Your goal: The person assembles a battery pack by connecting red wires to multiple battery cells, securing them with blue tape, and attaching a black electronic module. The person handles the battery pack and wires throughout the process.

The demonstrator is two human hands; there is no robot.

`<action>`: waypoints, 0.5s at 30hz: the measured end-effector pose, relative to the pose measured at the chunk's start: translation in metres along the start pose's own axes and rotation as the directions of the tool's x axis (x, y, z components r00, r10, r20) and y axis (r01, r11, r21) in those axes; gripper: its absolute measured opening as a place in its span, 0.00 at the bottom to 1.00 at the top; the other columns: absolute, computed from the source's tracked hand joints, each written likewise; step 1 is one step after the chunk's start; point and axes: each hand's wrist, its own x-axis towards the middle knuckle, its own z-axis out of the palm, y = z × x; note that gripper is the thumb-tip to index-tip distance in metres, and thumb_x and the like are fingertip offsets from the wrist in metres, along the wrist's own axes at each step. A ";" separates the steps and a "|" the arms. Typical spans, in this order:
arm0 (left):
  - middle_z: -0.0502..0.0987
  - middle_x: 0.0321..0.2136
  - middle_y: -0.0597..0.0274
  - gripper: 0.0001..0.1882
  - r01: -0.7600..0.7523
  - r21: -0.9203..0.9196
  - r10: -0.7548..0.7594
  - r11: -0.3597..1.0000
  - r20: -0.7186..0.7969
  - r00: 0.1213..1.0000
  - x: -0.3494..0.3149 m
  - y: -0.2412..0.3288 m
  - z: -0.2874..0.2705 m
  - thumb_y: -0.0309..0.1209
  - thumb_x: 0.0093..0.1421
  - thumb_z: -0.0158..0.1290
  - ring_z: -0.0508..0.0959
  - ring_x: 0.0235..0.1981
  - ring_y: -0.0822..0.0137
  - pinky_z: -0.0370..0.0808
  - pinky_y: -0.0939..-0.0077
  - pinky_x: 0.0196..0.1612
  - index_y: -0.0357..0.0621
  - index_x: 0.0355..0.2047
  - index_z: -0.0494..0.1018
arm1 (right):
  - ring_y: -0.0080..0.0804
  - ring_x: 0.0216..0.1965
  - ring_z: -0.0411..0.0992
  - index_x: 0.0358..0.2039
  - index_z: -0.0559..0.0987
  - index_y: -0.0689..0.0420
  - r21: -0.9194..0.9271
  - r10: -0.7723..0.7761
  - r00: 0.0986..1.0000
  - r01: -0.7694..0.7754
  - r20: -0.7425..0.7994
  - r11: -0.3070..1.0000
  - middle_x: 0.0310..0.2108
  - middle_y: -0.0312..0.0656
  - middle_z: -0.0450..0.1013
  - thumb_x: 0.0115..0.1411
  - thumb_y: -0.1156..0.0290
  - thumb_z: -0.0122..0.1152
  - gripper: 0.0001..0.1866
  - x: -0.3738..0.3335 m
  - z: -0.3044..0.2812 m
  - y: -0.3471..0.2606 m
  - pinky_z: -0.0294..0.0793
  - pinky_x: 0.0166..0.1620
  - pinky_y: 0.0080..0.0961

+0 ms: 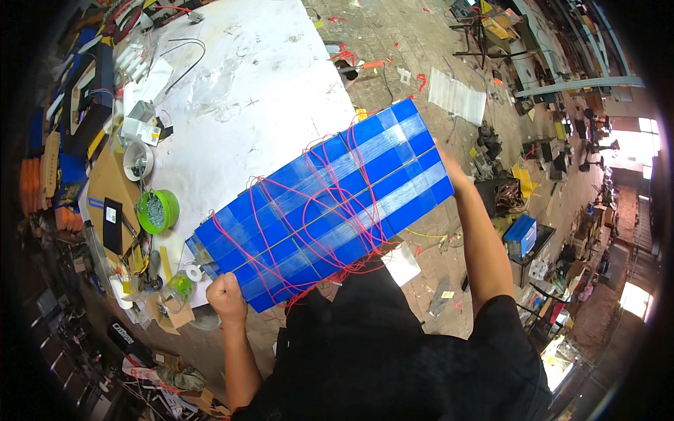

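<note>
A long blue battery pack [331, 241], made of several wrapped blocks bound with clear tape, is held up tilted in front of me, its right end farther off than its left. Thin red wires [309, 212] loop loosely over its top, and a tangle of them hangs along the near edge. My left hand [227, 298] is closed on the near left corner, thumb uppermost. At the right end my right hand [449, 170] grips the short side; its fingers are mostly hidden behind the pack.
A white-topped table [260, 91] spreads behind the pack. On its left side stand a green bowl [157, 212] of small metal parts, a clear tub [137, 160] and a tape roll [194, 273]. Scraps and a white sheet [456, 97] litter the brick floor. A blue box [520, 235] is at right.
</note>
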 end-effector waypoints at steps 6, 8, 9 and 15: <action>0.58 0.14 0.59 0.23 0.004 0.204 0.012 0.979 -0.077 0.997 -0.006 0.004 -0.005 0.31 0.65 0.56 0.58 0.18 0.68 0.56 0.64 0.23 0.40 0.17 0.58 | 0.46 0.58 0.74 0.62 0.73 0.61 -0.164 0.195 0.967 -0.168 0.166 0.972 0.59 0.54 0.74 0.71 0.39 0.46 0.37 0.043 0.036 0.005 0.72 0.59 0.42; 0.62 0.15 0.54 0.22 -0.041 0.195 0.058 0.980 -0.078 0.995 -0.003 0.013 -0.002 0.31 0.65 0.57 0.62 0.19 0.58 0.59 0.60 0.27 0.37 0.17 0.61 | 0.46 0.58 0.74 0.62 0.73 0.60 -0.163 0.217 0.961 -0.190 0.172 0.968 0.59 0.54 0.74 0.71 0.39 0.46 0.37 0.048 0.038 0.006 0.72 0.59 0.43; 0.63 0.15 0.54 0.22 -0.062 0.164 0.078 0.985 -0.093 0.993 -0.002 0.023 -0.001 0.31 0.64 0.57 0.63 0.19 0.57 0.60 0.60 0.27 0.37 0.17 0.61 | 0.47 0.58 0.74 0.62 0.73 0.60 -0.168 0.225 0.959 -0.197 0.171 0.966 0.59 0.54 0.74 0.71 0.39 0.46 0.37 0.049 0.038 0.008 0.72 0.59 0.43; 0.66 0.17 0.54 0.21 -0.150 0.183 0.179 0.972 -0.153 0.972 -0.014 0.039 0.001 0.35 0.64 0.59 0.66 0.22 0.55 0.62 0.60 0.30 0.39 0.19 0.65 | 0.47 0.57 0.74 0.61 0.74 0.60 -0.185 0.223 0.961 -0.193 0.161 0.964 0.58 0.53 0.75 0.71 0.39 0.46 0.36 0.044 0.044 0.004 0.73 0.58 0.45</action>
